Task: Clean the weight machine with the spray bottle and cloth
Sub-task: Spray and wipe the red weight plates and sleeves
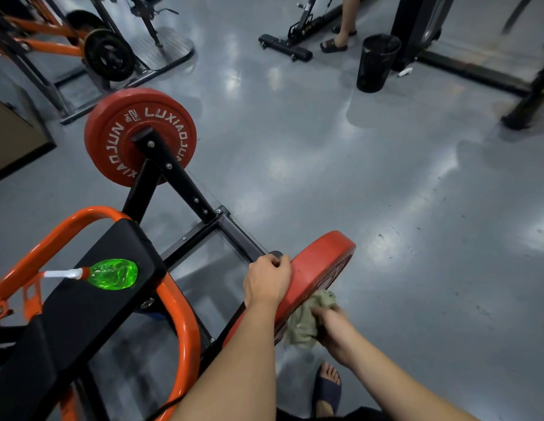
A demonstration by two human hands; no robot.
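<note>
The left hand (267, 281) curls its fingers over the rim of the near red round weight plate (321, 262). The right hand (336, 328) clamps its fingers on a crumpled grey-green cloth (302, 325) against the plate's face. A translucent green spray bottle (113, 274) lies to the left on the black pad (79, 311).

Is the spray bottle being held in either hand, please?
No, the green spray bottle lies on the machine's black pad, while the left hand grips the red plate and the right hand holds the cloth.
</note>
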